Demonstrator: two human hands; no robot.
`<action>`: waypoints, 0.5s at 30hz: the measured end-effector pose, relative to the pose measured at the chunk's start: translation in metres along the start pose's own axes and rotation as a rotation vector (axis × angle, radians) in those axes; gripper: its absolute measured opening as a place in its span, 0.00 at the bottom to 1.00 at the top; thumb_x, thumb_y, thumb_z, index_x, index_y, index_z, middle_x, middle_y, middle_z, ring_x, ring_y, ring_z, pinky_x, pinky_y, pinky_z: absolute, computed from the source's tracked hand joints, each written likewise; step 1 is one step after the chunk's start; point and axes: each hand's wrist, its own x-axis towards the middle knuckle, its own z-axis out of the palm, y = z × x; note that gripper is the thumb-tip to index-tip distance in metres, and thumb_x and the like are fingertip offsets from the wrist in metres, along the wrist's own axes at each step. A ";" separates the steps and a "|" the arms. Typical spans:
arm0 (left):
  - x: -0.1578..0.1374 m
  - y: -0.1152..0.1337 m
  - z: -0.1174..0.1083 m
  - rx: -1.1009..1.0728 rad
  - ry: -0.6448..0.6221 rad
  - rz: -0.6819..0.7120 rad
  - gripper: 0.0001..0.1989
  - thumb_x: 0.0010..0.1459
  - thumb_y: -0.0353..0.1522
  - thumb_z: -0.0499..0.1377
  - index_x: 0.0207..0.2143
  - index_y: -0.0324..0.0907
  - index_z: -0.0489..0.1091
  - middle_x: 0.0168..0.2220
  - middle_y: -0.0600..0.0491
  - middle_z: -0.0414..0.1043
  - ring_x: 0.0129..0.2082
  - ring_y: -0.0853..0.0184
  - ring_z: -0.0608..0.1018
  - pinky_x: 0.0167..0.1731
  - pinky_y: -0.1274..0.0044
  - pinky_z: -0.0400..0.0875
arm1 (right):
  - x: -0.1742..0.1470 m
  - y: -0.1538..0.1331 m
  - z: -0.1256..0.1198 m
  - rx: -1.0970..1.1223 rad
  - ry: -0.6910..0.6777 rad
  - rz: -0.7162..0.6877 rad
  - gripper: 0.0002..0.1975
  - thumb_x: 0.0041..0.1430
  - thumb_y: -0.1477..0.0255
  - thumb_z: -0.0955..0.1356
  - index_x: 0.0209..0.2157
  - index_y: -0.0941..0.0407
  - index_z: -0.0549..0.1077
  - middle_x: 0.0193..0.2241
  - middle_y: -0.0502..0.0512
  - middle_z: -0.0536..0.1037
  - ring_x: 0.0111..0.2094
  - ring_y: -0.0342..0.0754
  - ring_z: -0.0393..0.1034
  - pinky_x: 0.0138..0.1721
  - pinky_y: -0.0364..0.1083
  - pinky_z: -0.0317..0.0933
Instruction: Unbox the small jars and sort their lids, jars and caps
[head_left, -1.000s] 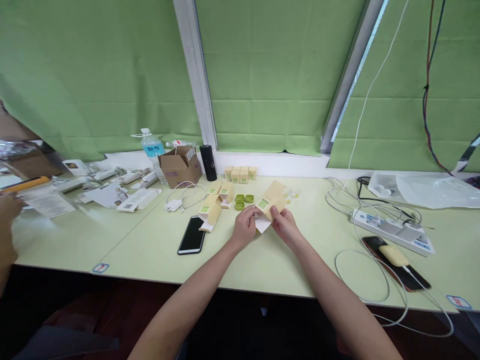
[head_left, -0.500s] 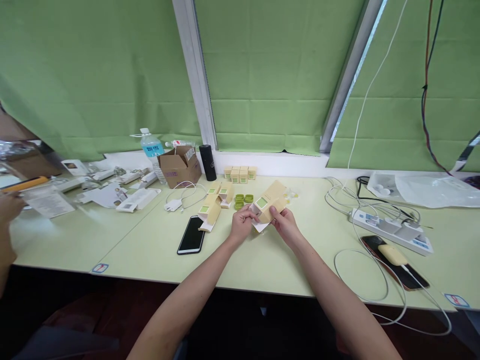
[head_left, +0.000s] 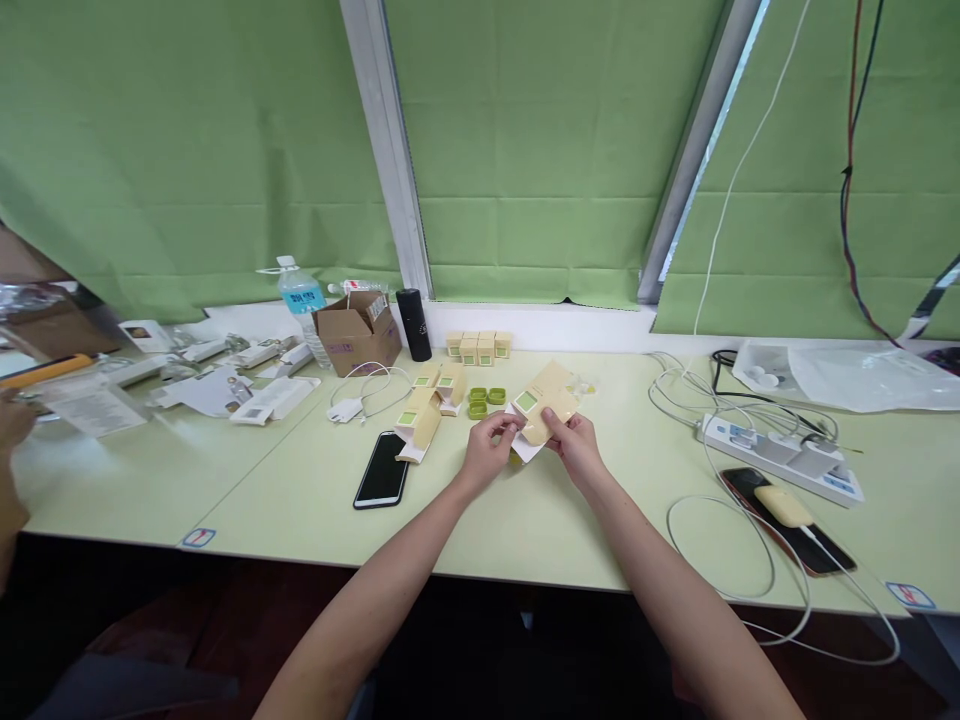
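A cream cardboard box (head_left: 553, 388) with a pale green square on it is held above the table, its white flaps sticking out at the near end. My right hand (head_left: 574, 445) is closed on its right side, thumb on top. At the flap end, my left hand (head_left: 491, 445) has its fingers pinched at the box's edge. Several small green square containers (head_left: 487, 402) stand just beyond my left hand. Left of them lie more cream boxes (head_left: 420, 420), the nearest with its flap open. A row of small cream boxes (head_left: 480, 348) stands by the wall.
A black phone (head_left: 381, 470) lies left of my hands. Behind it are a brown carton (head_left: 358, 335), a black cylinder (head_left: 414, 325) and a water bottle (head_left: 304, 305). On the right are a power strip (head_left: 780, 460), loose cables and another phone (head_left: 787, 520). Someone's hand (head_left: 15, 420) shows at far left.
The box has turned flatter between my hands, and its white flap shows more. My left fingers have shifted slightly along the flap end.
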 end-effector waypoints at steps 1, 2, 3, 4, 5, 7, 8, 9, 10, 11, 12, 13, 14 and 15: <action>0.000 0.000 0.000 0.036 -0.028 0.023 0.10 0.63 0.36 0.58 0.37 0.43 0.78 0.38 0.48 0.79 0.39 0.62 0.79 0.39 0.71 0.75 | 0.000 0.000 0.001 0.000 0.008 -0.006 0.31 0.44 0.52 0.80 0.44 0.59 0.78 0.39 0.62 0.85 0.37 0.56 0.81 0.38 0.53 0.78; -0.001 0.001 0.000 0.075 -0.048 0.049 0.10 0.63 0.37 0.59 0.36 0.43 0.78 0.38 0.48 0.78 0.40 0.61 0.79 0.41 0.69 0.75 | 0.000 0.000 0.001 0.002 0.016 -0.018 0.31 0.44 0.52 0.80 0.44 0.58 0.78 0.39 0.61 0.85 0.37 0.56 0.81 0.38 0.53 0.78; -0.001 0.001 0.000 0.112 -0.058 0.073 0.10 0.63 0.37 0.60 0.36 0.43 0.79 0.39 0.47 0.78 0.42 0.60 0.78 0.43 0.67 0.75 | 0.000 0.000 0.002 0.005 0.023 -0.036 0.31 0.44 0.52 0.80 0.43 0.58 0.77 0.39 0.61 0.85 0.37 0.56 0.81 0.38 0.53 0.78; -0.001 0.000 0.000 0.149 -0.056 0.094 0.09 0.63 0.37 0.61 0.35 0.44 0.79 0.39 0.47 0.77 0.43 0.59 0.77 0.45 0.65 0.74 | -0.001 0.000 0.002 0.009 0.027 -0.058 0.30 0.44 0.53 0.80 0.43 0.58 0.77 0.39 0.61 0.85 0.38 0.56 0.81 0.39 0.53 0.77; 0.000 -0.001 0.001 0.186 -0.045 0.111 0.09 0.62 0.37 0.61 0.34 0.44 0.79 0.39 0.47 0.77 0.45 0.57 0.76 0.47 0.63 0.73 | -0.001 0.000 0.003 0.015 0.028 -0.084 0.30 0.44 0.53 0.80 0.43 0.57 0.77 0.39 0.61 0.85 0.39 0.56 0.81 0.39 0.53 0.77; 0.000 -0.003 0.002 0.243 -0.011 0.127 0.09 0.61 0.38 0.63 0.32 0.45 0.80 0.39 0.46 0.75 0.47 0.55 0.73 0.49 0.60 0.72 | -0.002 0.001 0.004 0.031 0.020 -0.131 0.28 0.44 0.53 0.80 0.42 0.57 0.77 0.40 0.60 0.85 0.40 0.56 0.81 0.40 0.53 0.77; 0.001 -0.004 0.003 0.261 0.003 0.127 0.09 0.60 0.38 0.64 0.31 0.45 0.80 0.40 0.46 0.75 0.48 0.55 0.72 0.50 0.59 0.71 | -0.002 0.001 0.005 0.037 0.016 -0.149 0.28 0.44 0.54 0.80 0.42 0.56 0.77 0.39 0.59 0.85 0.41 0.56 0.81 0.40 0.53 0.77; 0.001 -0.005 0.004 0.274 0.012 0.125 0.09 0.60 0.38 0.65 0.30 0.45 0.80 0.41 0.46 0.74 0.48 0.54 0.72 0.50 0.59 0.71 | -0.003 0.001 0.006 0.041 0.014 -0.161 0.27 0.44 0.54 0.80 0.41 0.56 0.77 0.39 0.59 0.85 0.40 0.56 0.81 0.40 0.53 0.76; 0.001 -0.006 0.004 0.284 0.011 0.123 0.08 0.59 0.38 0.65 0.29 0.45 0.80 0.42 0.45 0.74 0.48 0.54 0.71 0.51 0.58 0.71 | -0.004 0.002 0.007 0.042 0.017 -0.168 0.27 0.44 0.54 0.80 0.40 0.56 0.77 0.38 0.59 0.85 0.40 0.56 0.80 0.39 0.53 0.76; 0.001 -0.006 0.005 0.293 0.002 0.121 0.09 0.60 0.37 0.65 0.28 0.45 0.80 0.42 0.45 0.74 0.48 0.54 0.71 0.51 0.58 0.70 | -0.004 0.002 0.008 0.038 0.023 -0.174 0.27 0.43 0.54 0.80 0.40 0.56 0.77 0.38 0.59 0.85 0.39 0.56 0.80 0.39 0.53 0.76; 0.001 -0.006 0.005 0.302 -0.012 0.120 0.09 0.60 0.37 0.65 0.27 0.46 0.79 0.42 0.46 0.74 0.48 0.54 0.71 0.50 0.58 0.70 | -0.004 0.002 0.009 0.032 0.029 -0.177 0.26 0.43 0.54 0.80 0.39 0.56 0.77 0.37 0.58 0.85 0.39 0.56 0.80 0.38 0.53 0.76; 0.000 -0.006 0.006 0.312 -0.027 0.122 0.10 0.61 0.37 0.64 0.26 0.46 0.79 0.40 0.46 0.74 0.48 0.54 0.71 0.50 0.59 0.70 | -0.004 0.003 0.009 0.025 0.037 -0.178 0.26 0.43 0.54 0.80 0.38 0.57 0.77 0.37 0.58 0.85 0.39 0.56 0.80 0.38 0.53 0.76; 0.000 -0.006 0.005 0.319 -0.036 0.128 0.12 0.62 0.37 0.63 0.25 0.46 0.78 0.38 0.47 0.74 0.47 0.54 0.72 0.50 0.59 0.70 | -0.004 0.003 0.008 0.020 0.049 -0.179 0.26 0.43 0.53 0.80 0.37 0.57 0.77 0.36 0.58 0.85 0.38 0.56 0.80 0.37 0.53 0.76; 0.000 -0.005 0.005 0.323 -0.037 0.134 0.14 0.63 0.37 0.62 0.23 0.46 0.77 0.35 0.48 0.74 0.46 0.55 0.72 0.49 0.60 0.70 | -0.003 0.003 0.008 0.015 0.062 -0.176 0.26 0.43 0.53 0.80 0.37 0.57 0.78 0.35 0.58 0.85 0.38 0.56 0.80 0.37 0.53 0.76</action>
